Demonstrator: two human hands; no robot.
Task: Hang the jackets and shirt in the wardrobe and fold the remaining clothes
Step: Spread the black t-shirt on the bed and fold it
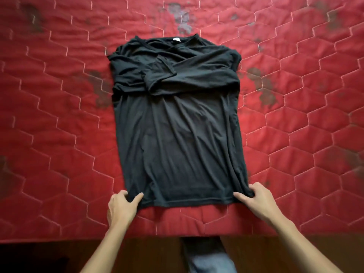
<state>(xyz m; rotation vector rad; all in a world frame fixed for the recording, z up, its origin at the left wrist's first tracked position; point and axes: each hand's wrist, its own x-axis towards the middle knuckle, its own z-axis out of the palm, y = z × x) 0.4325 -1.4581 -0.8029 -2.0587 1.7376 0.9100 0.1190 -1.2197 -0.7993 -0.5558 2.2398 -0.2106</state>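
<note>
Filling nearly the whole frame: a red quilted bed (59, 119), hexagon-stitched, blotched dark in places. Along the bottom edge, a strip of dark floor (59, 257), with a leg (208, 261) in blue jeans at bottom centre.

Lying flat on the bed at the centre of the frame: a black T-shirt (177, 146), collar toward the top, sleeves (159, 75) crossed over the chest, body rumpled in long creases.

At the lower left corner of the hem, the left hand (122, 205), pinching the cloth between thumb and curled fingers. At the lower right corner, the right hand (254, 200), gripping the hem the same way, cloth bunched under the fingers.

Probably next: carrying the hem up toward the collar. Risks, judged from here:
- crossed sleeves slipping loose from too quick a lift
- creases trapped inside the fold for lack of smoothing
- a crooked fold from one hand travelling ahead of the other
- a thick lump at the bunched right corner

Count: one bed, one T-shirt, two sleeves, two hands, one leg.
</note>
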